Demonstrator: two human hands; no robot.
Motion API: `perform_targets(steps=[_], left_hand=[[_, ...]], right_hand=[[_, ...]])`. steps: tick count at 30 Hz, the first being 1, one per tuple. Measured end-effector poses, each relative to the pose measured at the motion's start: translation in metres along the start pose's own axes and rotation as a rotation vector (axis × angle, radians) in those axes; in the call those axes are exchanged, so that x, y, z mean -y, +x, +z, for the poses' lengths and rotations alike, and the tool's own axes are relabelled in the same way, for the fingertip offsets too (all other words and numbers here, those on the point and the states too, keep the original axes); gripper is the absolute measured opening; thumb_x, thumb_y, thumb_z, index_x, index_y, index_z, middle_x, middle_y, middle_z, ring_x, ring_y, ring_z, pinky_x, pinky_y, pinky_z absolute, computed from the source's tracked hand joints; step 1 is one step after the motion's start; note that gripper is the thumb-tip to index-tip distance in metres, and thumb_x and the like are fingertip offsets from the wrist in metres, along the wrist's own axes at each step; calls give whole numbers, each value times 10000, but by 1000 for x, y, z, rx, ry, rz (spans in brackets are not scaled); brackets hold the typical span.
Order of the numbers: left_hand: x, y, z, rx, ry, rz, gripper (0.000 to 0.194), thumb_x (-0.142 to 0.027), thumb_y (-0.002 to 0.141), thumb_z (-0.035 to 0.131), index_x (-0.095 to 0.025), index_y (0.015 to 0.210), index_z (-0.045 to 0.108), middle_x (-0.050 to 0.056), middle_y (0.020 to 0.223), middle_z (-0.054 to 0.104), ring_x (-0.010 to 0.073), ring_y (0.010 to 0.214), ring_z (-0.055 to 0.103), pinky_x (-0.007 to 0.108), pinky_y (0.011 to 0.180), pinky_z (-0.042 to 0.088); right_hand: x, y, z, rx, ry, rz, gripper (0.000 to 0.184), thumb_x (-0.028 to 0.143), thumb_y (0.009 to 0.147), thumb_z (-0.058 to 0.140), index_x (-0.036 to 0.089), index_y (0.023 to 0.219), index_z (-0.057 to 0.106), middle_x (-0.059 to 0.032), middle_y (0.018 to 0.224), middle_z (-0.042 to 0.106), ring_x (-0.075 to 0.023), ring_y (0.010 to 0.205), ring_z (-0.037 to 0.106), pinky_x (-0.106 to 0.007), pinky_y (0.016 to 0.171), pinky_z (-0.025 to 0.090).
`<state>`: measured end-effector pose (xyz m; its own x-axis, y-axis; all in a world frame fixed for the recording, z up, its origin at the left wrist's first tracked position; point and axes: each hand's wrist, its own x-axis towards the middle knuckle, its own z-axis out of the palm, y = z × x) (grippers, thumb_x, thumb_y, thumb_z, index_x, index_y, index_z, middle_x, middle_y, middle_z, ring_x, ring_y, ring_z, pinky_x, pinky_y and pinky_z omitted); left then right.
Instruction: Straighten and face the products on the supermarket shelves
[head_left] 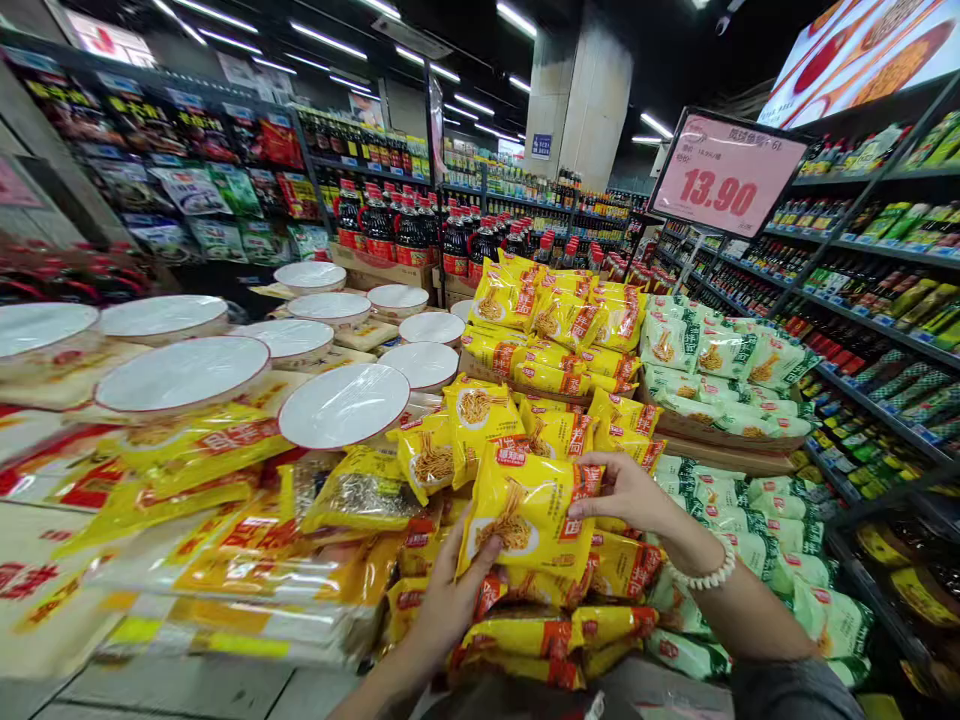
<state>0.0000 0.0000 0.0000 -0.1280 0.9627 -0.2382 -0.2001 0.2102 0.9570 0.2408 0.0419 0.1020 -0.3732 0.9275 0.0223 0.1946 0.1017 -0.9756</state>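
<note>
A yellow noodle packet (529, 510) with a picture of noodles and a red strip is held up in both hands above a heap of like packets. My left hand (457, 580) grips its lower left corner, thumb on the front. At its right edge my right hand (619, 490) pinches the packet between thumb and fingers; a pale beaded band circles that wrist. Several more yellow noodle packets (480, 415) stand just behind, and others (525, 640) lie below, partly hidden by the held one.
White bowls (345, 405) sit on packs at left. Yellow bags (367, 490) lie beside my left hand. Green-white packets (727, 370) are stacked at right. Dark bottles (410, 240) stand behind, under a pink price sign (724, 180) at right. Shelves (885, 240) line the aisle.
</note>
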Motion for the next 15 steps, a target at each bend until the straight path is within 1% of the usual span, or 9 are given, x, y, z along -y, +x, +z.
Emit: perform_targets(steps=[3, 5, 6, 7, 9, 11, 12, 14, 15], left_hand=[[-3, 5, 0, 184, -71, 30, 1077, -692, 640, 764, -222, 1516, 350, 164, 1444, 539, 338, 1141, 640, 294, 662, 588], [-6, 4, -2, 304, -108, 80, 971, -612, 734, 738, -257, 1530, 309, 156, 1447, 540, 321, 1110, 659, 286, 631, 579], [-7, 3, -4, 350, -122, 110, 896, -569, 784, 713, -270, 1526, 311, 151, 1436, 553, 314, 1109, 661, 279, 628, 575], [-7, 1, -6, 369, -130, 136, 819, -536, 819, 689, -273, 1511, 338, 148, 1420, 568, 308, 1110, 662, 275, 635, 575], [-4, -2, -13, 340, -118, 172, 682, -507, 855, 658, -267, 1452, 432, 142, 1403, 584, 294, 1095, 669, 271, 656, 576], [5, -2, -22, 308, -67, 190, 599, -502, 865, 647, -261, 1395, 504, 133, 1406, 584, 275, 1074, 675, 272, 688, 579], [10, 0, -26, 317, -33, 194, 581, -502, 864, 649, -261, 1378, 525, 129, 1405, 586, 269, 1071, 674, 274, 705, 582], [20, 5, -34, 351, 29, 207, 570, -503, 856, 660, -265, 1361, 549, 121, 1381, 608, 262, 1083, 669, 277, 741, 585], [23, 7, -37, 365, 49, 212, 568, -504, 850, 667, -266, 1354, 560, 117, 1363, 622, 262, 1096, 666, 280, 762, 588]], right_hand=[[6, 4, -4, -21, -8, -22, 335, 414, 685, 869, 193, 902, 741, -23, 864, 745, -220, 857, 696, -333, 806, 565], [15, 8, -21, -110, -69, -75, 330, 444, 694, 852, 190, 872, 741, -33, 841, 744, -214, 794, 687, -327, 748, 561], [22, 11, -34, -182, -116, -113, 334, 451, 690, 849, 194, 876, 743, -31, 827, 741, -206, 757, 676, -322, 720, 553], [29, 15, -51, -273, -170, -161, 339, 454, 691, 843, 197, 889, 747, -29, 821, 738, -198, 727, 661, -318, 696, 542], [46, 28, -93, -514, -309, -272, 359, 452, 706, 818, 199, 950, 750, -27, 819, 729, -186, 685, 626, -307, 654, 513], [61, 48, -139, -763, -473, -401, 348, 438, 746, 768, 185, 985, 746, -34, 852, 721, -183, 697, 603, -308, 667, 491], [67, 61, -161, -877, -547, -434, 326, 414, 769, 735, 178, 993, 742, -33, 835, 711, -186, 701, 596, -312, 679, 486], [72, 90, -198, -985, -719, -398, 298, 345, 784, 702, 166, 1020, 739, -44, 863, 709, -204, 753, 604, -332, 731, 490], [71, 105, -211, -990, -769, -342, 300, 318, 791, 691, 160, 1042, 735, -54, 888, 712, -214, 779, 611, -343, 755, 494]])
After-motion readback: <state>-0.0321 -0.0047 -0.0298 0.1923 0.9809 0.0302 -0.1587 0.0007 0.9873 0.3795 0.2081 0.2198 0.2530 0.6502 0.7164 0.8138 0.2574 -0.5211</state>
